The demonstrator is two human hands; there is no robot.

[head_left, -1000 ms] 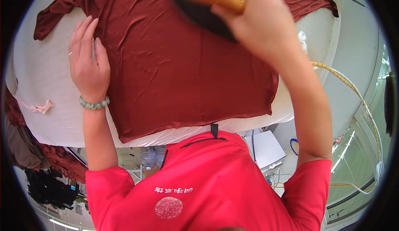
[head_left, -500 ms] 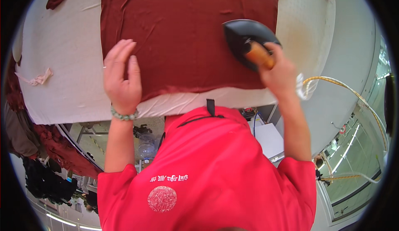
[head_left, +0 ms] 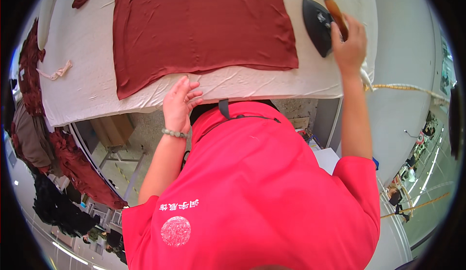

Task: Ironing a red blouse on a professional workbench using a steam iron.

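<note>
A dark red long-sleeved garment [head_left: 204, 27] lies spread on the white padded ironing table [head_left: 77, 95], its lower edge toward me. Light creases run across its cloth. On the bare padding right of the garment is a black iron [head_left: 316, 29] with a wooden handle [head_left: 336, 17]. My right hand [head_left: 350, 46] is closed round that handle. At the table's near edge, just below the garment's hem, my left hand [head_left: 178, 106] has its fingers apart and holds nothing. A beaded bracelet [head_left: 174, 133] circles that wrist.
A twisted pale cloth strip [head_left: 57, 71] lies on the table's left part. A cord [head_left: 403, 88] leads off rightward from near the iron. Dark red and brown clothes [head_left: 77, 165] hang at the left. Under the table stand a cardboard box [head_left: 112, 130] and a white box [head_left: 326, 159].
The iron has gone from the garment's right part onto the white padding beside it, farther up and right. My left hand has come off the garment to the near table edge.
</note>
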